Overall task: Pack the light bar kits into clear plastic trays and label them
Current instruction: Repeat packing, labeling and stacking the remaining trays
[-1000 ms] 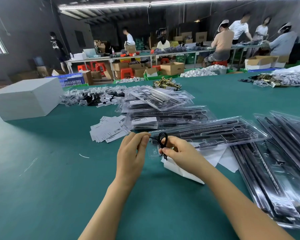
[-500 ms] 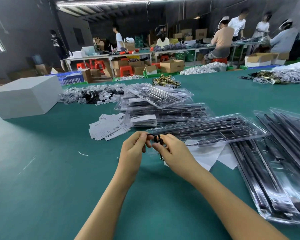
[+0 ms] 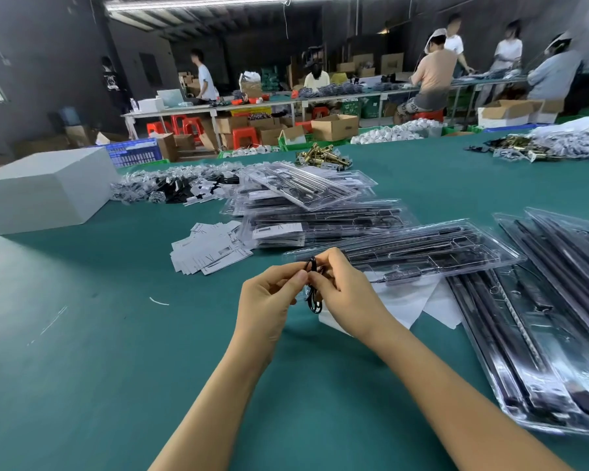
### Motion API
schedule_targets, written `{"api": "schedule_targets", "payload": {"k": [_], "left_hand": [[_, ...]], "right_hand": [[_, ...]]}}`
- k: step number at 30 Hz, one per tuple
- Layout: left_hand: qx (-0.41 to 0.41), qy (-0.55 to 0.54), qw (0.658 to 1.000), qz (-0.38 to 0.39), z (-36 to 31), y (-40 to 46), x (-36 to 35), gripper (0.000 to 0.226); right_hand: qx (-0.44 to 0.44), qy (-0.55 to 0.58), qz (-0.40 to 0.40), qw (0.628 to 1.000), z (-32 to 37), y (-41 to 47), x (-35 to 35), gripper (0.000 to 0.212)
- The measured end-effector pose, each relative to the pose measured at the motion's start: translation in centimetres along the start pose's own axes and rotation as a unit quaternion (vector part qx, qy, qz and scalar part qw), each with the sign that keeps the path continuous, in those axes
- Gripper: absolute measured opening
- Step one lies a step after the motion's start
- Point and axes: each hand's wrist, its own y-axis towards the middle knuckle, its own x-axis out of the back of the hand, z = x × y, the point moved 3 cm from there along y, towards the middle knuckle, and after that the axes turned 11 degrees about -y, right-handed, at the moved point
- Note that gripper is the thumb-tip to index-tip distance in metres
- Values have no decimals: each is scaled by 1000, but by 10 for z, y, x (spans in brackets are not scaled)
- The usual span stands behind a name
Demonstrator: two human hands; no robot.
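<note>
Glossy clear plastic trays [image 3: 405, 248] lie on a matt green cloth tabletop [image 3: 116, 334].

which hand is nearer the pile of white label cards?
Left. The left hand sits just right of and nearer the camera than the label cards; the right hand is farther right, beyond the left.

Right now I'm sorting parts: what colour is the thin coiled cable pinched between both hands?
Black, seen best in the head view: the thin coiled cable.
</note>
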Motion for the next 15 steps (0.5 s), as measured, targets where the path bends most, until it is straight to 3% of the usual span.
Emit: {"api": "schedule_targets", "payload": {"k": [15], "left_hand": [[-59, 41, 996, -62, 14, 2, -17, 24]], "right_hand": [[-105, 208, 77, 969, -7, 7, 9, 29]]}}
